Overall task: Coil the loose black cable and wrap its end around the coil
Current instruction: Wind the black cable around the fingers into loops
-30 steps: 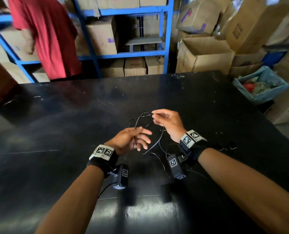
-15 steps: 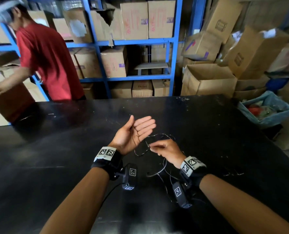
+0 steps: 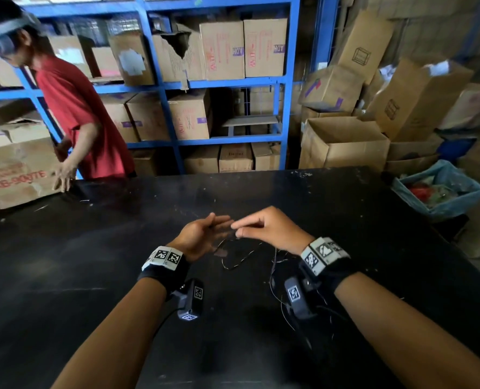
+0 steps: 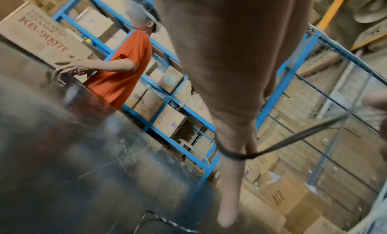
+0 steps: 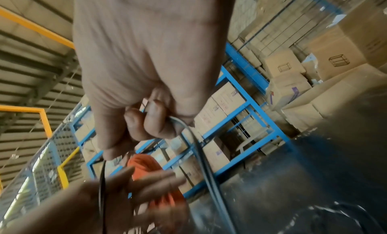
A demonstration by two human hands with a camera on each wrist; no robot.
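Observation:
A thin black cable (image 3: 233, 268) trails in loose bends over the black table (image 3: 345, 234) below my hands. My left hand (image 3: 202, 234) is held flat with its fingers straight, and in the left wrist view one turn of the cable (image 4: 232, 155) lies looped round those fingers. From there the cable runs taut to the right. My right hand (image 3: 267, 228) is right at the left fingertips and pinches the cable between thumb and curled fingers (image 5: 159, 121). The cable's slack (image 5: 209, 179) drops from that hand to the table.
A person in a red shirt (image 3: 84, 116) stands at the table's far left with a hand by a cardboard box (image 3: 17, 175). Blue shelving (image 3: 160, 85) with cartons is behind. Open cartons and a blue bin (image 3: 441, 192) stand at the right.
My right hand has risen from below the left palm to the left fingertips, drawing the cable with it. The left hand has stayed flat and tipped forward. The person in red has shifted left.

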